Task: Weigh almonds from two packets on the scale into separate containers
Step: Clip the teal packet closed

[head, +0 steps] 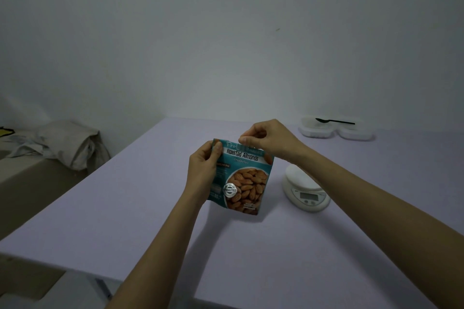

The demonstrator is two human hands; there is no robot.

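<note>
- Step in hand, as judged: opening the almond packet along its top strip. No almonds were out and nothing sat on the scale, so the task looked to be at its start.
- Left hand gripped the packet's upper left corner, thumb on the printed front, fingers hidden behind.
- Right hand pinched the top edge near the middle, fingers curled over it. The hands were close together, both on the same packet.
- Packet was held upright, slightly tilted, label towards the camera, clear of the table.
- To do it well: hold firmly just under the seal with the left hand and pull the strip across with the right in one steady motion. Keep the mouth up so nothing spills when it gives.
- Whether the seal had begun to part: could not tell.
- Scale stood on the table just right of the packet, beneath the right forearm.
- Two containers sat at the far right of the table, well apart from the hands, with a black spoon laid across them.
- A second packet was not in view.
</note>
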